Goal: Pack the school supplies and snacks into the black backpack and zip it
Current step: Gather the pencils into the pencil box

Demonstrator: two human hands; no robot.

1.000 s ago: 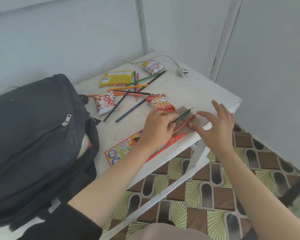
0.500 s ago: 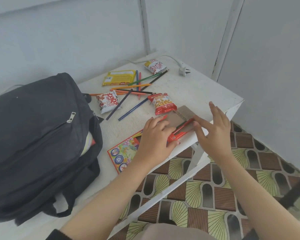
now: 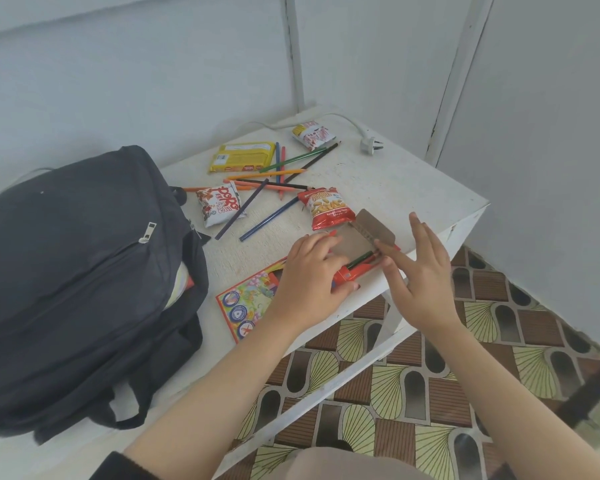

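2 pencils (image 3: 360, 261) sit deeper in the box (image 3: 250, 301), right hand (image 3: 420, 275) pushing.

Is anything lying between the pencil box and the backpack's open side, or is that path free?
Nothing visible does. Only bare table separates the pencil box from the backpack, whose gap faces the box. Pale and red contents already show in that gap. The left hand holds the box's open end.

Left hand (image 3: 309, 284) grips the pencil box (image 3: 252, 301) at the bench's (image 3: 395, 181) front edge; right hand's (image 3: 421, 285) straight fingers (image 3: 394, 256) touch its pencils (image 3: 360, 263)
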